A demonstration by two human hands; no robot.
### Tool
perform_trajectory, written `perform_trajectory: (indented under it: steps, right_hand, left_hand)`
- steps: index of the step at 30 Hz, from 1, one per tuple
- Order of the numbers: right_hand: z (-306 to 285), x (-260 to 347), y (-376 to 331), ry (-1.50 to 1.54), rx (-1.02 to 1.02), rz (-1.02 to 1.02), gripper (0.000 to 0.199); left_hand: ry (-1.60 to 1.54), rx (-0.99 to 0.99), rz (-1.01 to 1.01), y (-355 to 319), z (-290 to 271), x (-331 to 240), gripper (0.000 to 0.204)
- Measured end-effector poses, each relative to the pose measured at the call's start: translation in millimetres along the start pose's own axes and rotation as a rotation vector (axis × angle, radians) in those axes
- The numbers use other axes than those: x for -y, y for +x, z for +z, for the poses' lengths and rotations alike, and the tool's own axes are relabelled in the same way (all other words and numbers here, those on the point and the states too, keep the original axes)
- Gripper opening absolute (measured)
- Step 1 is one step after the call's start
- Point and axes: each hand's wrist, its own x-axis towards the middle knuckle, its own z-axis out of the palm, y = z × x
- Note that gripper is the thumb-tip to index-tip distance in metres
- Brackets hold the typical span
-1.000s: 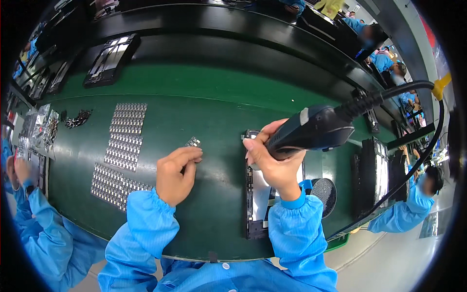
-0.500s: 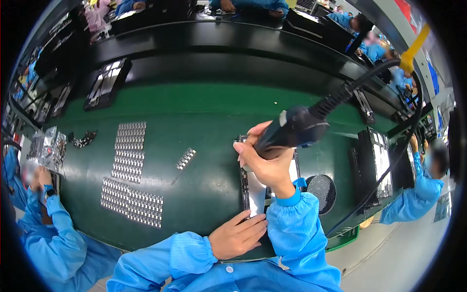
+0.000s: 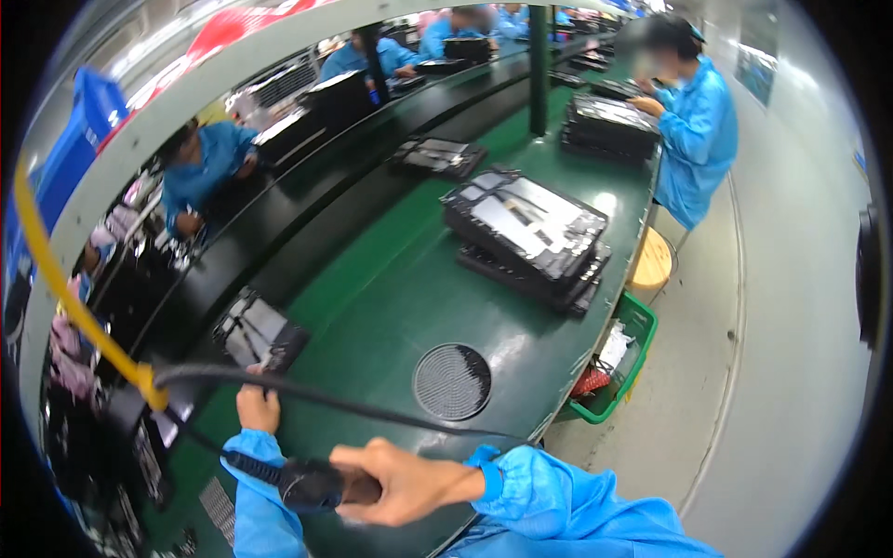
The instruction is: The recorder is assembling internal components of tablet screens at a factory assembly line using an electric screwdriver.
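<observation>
My right hand (image 3: 405, 484) is closed around a black corded electric screwdriver (image 3: 312, 485), held low over the near side of the green bench. My left hand (image 3: 258, 409) reaches forward under the screwdriver's cable, its fingers at the near edge of a flat black-framed unit (image 3: 259, 330) with silver panels. That unit lies at the far side of the bench, by the dark raised ledge, and its gripped edge is partly covered by the cable. To the right of my hands sits a round dish (image 3: 452, 381) of small, dark, screw-like pieces.
A stack of similar black-framed units (image 3: 530, 228) stands farther along the bench, with another unit (image 3: 437, 156) beyond it. The black cable (image 3: 372, 395) crosses above the bench from a yellow strap (image 3: 88, 321). A green basket (image 3: 619, 363) hangs at the right edge; a co-worker (image 3: 693, 130) works beyond.
The view has swung to the right. My left hand has moved from the near bench to the far side with the unit; my right hand has drawn back, still holding the electric screwdriver.
</observation>
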Motion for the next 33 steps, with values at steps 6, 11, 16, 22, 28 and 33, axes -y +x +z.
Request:
perform_trajectory:
  steps: [6,11,16,22,28,33]
  right_hand:
    - [-7,30,-44,-0.018,0.02,0.149,0.039]
    - [-17,44,-70,0.24,0.075,0.09,0.031]
    - [-33,73,-90,0.174,0.099,0.037,0.029]
    - [-49,82,-111,0.174,0.021,-0.011,0.028]
    - [-57,82,-105,0.156,-0.009,-0.003,0.028]
    - [-55,77,-91,0.154,-0.013,0.055,0.029]
  left_hand:
    - [0.049,0.091,0.326,90,20,-131,0.047]
    - [-0.216,0.139,0.723,106,57,-348,0.059]
    - [-0.074,0.204,0.702,118,85,-441,0.084]
    - [-0.013,0.471,0.722,148,85,-458,0.046]
    - [0.024,0.241,0.659,163,60,-438,0.032]
    - [-0.22,-0.03,0.532,182,26,-384,0.034]
